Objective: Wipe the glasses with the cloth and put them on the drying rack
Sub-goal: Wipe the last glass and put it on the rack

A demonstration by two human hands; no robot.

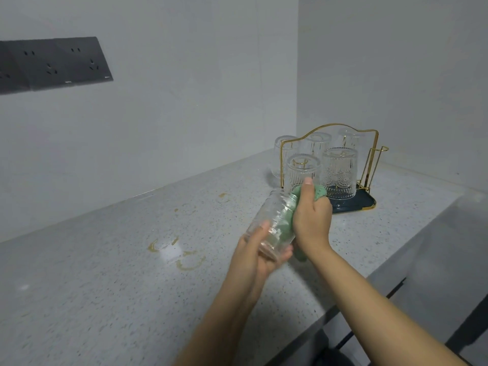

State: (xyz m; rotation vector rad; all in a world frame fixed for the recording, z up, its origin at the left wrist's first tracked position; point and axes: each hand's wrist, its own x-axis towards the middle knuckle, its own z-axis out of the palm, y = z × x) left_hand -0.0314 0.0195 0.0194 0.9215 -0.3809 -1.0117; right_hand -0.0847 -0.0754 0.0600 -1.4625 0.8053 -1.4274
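Green cloth (284, 220) in right hand (311, 220) grip rubs glass (269, 223) clasped by left hand (253, 260).

Pale grey walls (184, 75) meet in a corner above a speckled countertop (92, 286); dark socket panel (52, 64) left.

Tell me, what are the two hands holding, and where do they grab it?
The left hand grips the glass near its base. The right hand clutches the green cloth against the glass's side.
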